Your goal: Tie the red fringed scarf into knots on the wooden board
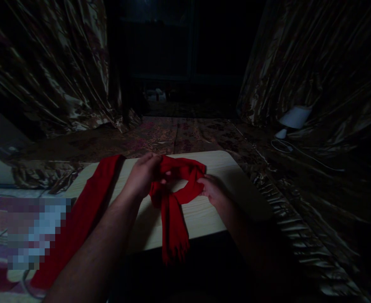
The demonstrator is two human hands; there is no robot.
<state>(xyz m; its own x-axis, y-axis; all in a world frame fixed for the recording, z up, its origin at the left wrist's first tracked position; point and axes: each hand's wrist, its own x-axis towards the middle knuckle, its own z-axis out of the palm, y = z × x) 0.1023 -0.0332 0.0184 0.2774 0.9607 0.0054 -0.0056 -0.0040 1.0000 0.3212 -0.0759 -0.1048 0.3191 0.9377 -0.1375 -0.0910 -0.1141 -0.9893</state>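
The red scarf (174,212) makes a ring on the worktop (201,219), its fringed tail dropping over the near edge. The left hand (144,172) grips the ring's left side; the right hand (211,188) pinches its right side. Bare surface runs from there to the rounded far-right corner. The worktop is pale and wood-grained; 1 long, smooth red strip (92,198) lies along its left side, beside the left forearm (109,229).

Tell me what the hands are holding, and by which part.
A red scarf, held by its loop: the left hand grips the loop's upper left, the right hand its right side. Neither holds the fringed end.
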